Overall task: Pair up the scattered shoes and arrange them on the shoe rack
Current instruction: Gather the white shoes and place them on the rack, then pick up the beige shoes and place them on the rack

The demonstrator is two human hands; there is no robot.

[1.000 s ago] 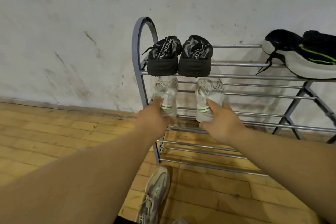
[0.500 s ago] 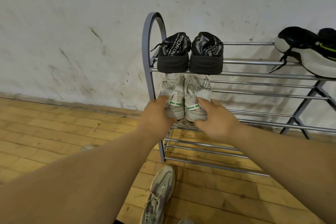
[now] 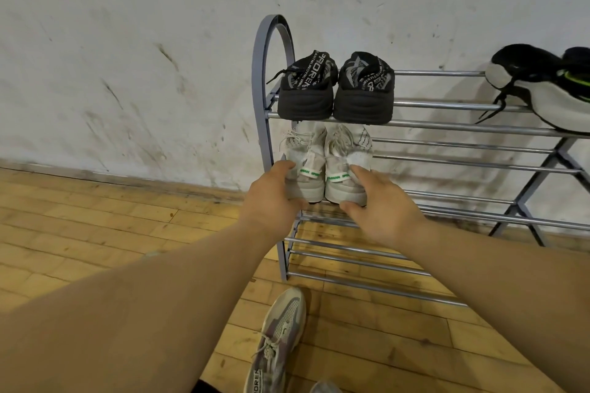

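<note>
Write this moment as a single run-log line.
stage: setting white pair on rack second shelf | left hand: on left shoe | right hand: on right shoe | black pair: top shelf

"SPOREN" reads on the strap of the left black shoe [image 3: 305,89] on the shoe rack [image 3: 447,124] top shelf. "OREN" shows on the grey shoe [image 3: 277,338] on the floor below the rack. Green tabs on the white shoes [image 3: 325,166] one shelf down: too blurred to read.

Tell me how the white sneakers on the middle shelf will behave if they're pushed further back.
The white sneakers sit on bare round bars of the shoe rack, so they would probably slide easily. Gaps between bars mean a heel or toe might dip and tilt. The knit-looking uppers seem soft, so the left hand and right hand would likely dent them; pushing at the firmer soles seems safer.
</note>
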